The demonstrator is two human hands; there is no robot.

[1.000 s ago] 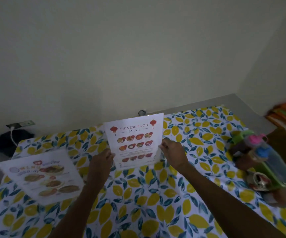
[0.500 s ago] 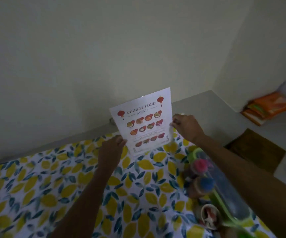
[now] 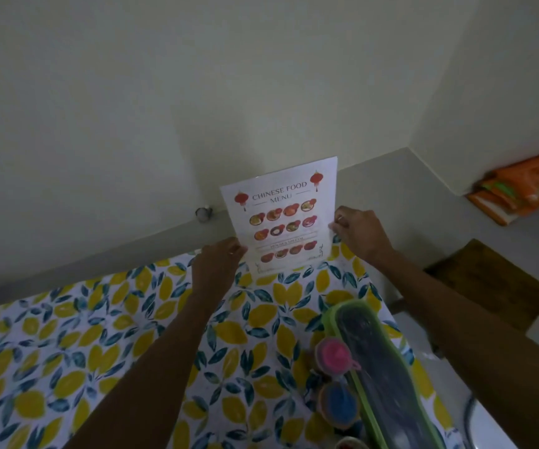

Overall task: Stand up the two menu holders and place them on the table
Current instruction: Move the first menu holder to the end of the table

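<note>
A clear menu holder with a white "Chinese Food Menu" sheet [image 3: 282, 218] stands nearly upright, tilted slightly left, at the far right corner of the table [image 3: 106, 338], which wears a lemon-print cloth. Its base looks to be on or just above the cloth. My left hand [image 3: 218, 265] pinches the holder's lower left edge. My right hand [image 3: 359, 233] grips its right edge at mid height. The second menu holder is out of view.
A green-rimmed tray [image 3: 375, 367] with pink-lidded [image 3: 333, 354] and blue-lidded [image 3: 339, 403] bottles sits at the table's right edge. A small round fitting [image 3: 203, 213] is on the wall ledge. Orange packets [image 3: 524, 186] and a brown mat [image 3: 488, 280] lie on the floor to the right.
Both hands carried the menu holder from the middle of the table to its far right corner. The view turned right, so the second menu on the left left the frame.
</note>
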